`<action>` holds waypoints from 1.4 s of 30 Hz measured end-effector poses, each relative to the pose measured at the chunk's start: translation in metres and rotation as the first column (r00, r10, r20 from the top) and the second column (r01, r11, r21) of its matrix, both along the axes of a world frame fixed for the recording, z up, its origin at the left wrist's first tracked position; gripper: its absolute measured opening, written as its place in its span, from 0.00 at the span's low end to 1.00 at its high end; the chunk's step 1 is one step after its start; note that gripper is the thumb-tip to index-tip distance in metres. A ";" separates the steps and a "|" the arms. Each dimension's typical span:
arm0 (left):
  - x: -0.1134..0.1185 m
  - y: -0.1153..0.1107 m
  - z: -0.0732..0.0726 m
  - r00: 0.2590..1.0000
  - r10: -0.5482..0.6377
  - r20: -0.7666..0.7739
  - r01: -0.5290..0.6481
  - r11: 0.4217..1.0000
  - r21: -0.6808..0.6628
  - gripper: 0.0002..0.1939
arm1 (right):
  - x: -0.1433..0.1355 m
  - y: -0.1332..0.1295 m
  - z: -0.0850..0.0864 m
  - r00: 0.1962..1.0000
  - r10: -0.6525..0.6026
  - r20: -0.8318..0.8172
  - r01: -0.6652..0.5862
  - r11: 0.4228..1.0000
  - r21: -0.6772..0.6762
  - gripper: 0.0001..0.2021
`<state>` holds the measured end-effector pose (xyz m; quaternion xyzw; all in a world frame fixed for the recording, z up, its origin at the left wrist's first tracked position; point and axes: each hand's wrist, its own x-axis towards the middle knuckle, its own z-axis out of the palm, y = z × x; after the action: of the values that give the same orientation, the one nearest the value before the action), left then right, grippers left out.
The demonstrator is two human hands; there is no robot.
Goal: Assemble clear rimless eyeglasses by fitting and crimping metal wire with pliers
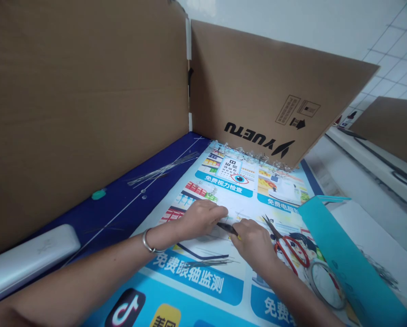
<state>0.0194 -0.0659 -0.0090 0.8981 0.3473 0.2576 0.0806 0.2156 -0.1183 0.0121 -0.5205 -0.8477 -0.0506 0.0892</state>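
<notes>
My right hand (253, 238) is wrapped round a pair of pliers (228, 228) with dark jaws and a bit of yellow handle showing. The jaws point left, up against the fingers of my left hand (203, 219). Those fingers are pinched together; what they hold is too small or hidden to make out. Below both hands lies a bundle of thin metal wires (208, 262) on the printed poster (220, 284). Just right of my right hand rest open scissors (290, 250) with red handles. A small clear bent piece (210, 193) sits beyond my left hand.
Two cardboard panels (87, 91) wall the left and back. Several clear bent pieces (254, 154) line the back panel's foot. More wires (164, 169) lie on the blue surface. At right are a clear round roll (326, 284) and a teal box (356, 263) holding wire pieces.
</notes>
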 end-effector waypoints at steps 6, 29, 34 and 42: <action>-0.003 -0.001 -0.001 0.990 -0.075 -0.117 0.086 0.992 0.093 0.13 | 0.002 0.003 0.005 0.992 -0.012 -0.127 -0.019 0.971 -0.239 0.05; -0.004 0.017 -0.006 0.971 0.020 0.237 0.007 0.994 -0.113 0.11 | 0.010 0.026 -0.034 0.932 -0.084 -0.352 0.049 0.993 -0.107 0.07; 0.001 0.011 0.001 0.962 -0.010 0.274 0.073 0.973 -0.220 0.11 | 0.008 0.023 -0.033 0.948 -0.086 -0.306 0.045 0.989 -0.138 0.08; -0.013 0.020 0.013 0.945 0.094 0.313 -0.003 0.960 -0.279 0.13 | 0.012 0.026 -0.035 0.934 -0.148 -0.324 0.090 0.978 -0.186 0.08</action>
<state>0.0061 -0.0461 0.0042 0.8150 0.3839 0.3523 0.2535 0.2273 -0.0926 -0.0232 -0.5778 -0.7879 0.1055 0.1852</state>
